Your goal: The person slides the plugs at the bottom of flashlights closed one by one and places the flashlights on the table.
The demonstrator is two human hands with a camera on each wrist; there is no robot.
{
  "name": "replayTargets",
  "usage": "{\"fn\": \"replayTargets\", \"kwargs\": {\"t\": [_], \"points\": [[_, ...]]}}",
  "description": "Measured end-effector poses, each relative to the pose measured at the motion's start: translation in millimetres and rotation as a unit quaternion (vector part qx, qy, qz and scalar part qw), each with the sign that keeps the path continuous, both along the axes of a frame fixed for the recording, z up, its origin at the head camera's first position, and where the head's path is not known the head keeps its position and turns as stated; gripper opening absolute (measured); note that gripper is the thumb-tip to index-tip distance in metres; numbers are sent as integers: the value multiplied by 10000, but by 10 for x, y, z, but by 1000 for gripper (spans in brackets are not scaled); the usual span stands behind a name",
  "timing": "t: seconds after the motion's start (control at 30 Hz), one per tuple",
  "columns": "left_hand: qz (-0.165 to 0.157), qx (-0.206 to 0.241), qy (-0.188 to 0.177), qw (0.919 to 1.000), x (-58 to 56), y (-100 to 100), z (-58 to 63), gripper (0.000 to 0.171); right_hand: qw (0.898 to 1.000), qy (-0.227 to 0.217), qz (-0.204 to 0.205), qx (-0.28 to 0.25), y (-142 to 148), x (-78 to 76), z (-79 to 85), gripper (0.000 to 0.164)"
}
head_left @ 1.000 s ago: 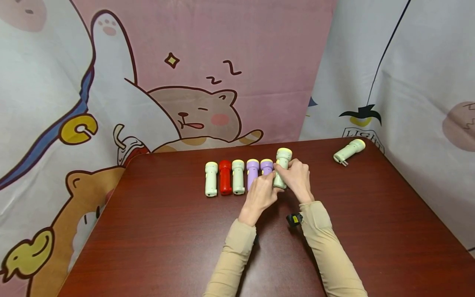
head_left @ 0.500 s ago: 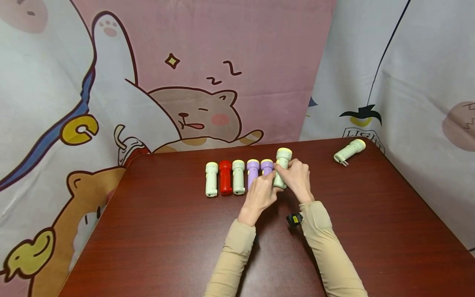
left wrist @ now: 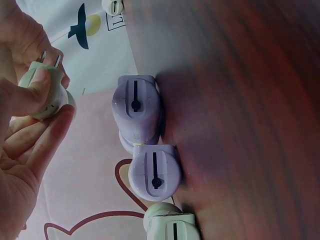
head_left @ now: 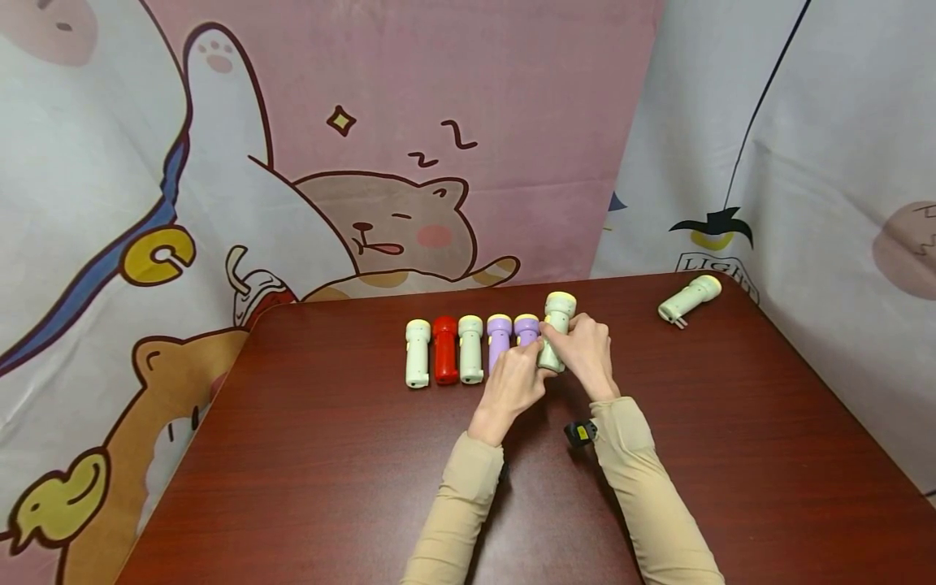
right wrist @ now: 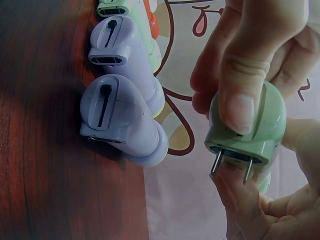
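Note:
Both my hands hold a pale green flashlight (head_left: 560,305) above the table, at the right end of a row. My right hand (head_left: 587,349) grips its body from the right. Fingers of my left hand (head_left: 512,386) hold its base end, the thumb pressing on the end face in the right wrist view. Two metal plug prongs (right wrist: 247,170) stick out of the base. Beside it lie two purple flashlights (head_left: 499,333), partly hidden by my left hand in the head view. Slider slots show on their end faces in both wrist views.
Further left in the row lie a pale green flashlight (head_left: 471,349), a red flashlight (head_left: 444,349) and another green flashlight (head_left: 418,353). One more green flashlight (head_left: 689,299), prongs out, lies at the back right of the brown table (head_left: 329,471). A cartoon curtain (head_left: 548,122) hangs behind.
Almost nothing: both hands keep their hold on the green flashlight in the same place. The head view shifts very slightly.

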State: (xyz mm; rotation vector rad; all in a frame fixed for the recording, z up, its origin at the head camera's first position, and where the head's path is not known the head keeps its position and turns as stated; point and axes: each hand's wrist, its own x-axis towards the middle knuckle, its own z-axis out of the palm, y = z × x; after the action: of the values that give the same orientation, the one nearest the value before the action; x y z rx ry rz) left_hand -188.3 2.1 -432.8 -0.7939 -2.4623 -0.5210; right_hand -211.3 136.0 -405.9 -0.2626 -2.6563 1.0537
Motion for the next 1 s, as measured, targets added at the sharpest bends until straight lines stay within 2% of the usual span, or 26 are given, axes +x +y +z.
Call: {"fn": "replayTargets", "kwargs": {"t": [0.7, 1.0], "points": [[-29, -1, -262, 9997, 9, -26, 7, 35, 10000, 80, -31, 36, -10, 12, -4, 43], [-88, 4, -324, 9994, 3, -41, 4, 28, 10000, 48, -23, 34, -23, 1, -20, 43]]}}
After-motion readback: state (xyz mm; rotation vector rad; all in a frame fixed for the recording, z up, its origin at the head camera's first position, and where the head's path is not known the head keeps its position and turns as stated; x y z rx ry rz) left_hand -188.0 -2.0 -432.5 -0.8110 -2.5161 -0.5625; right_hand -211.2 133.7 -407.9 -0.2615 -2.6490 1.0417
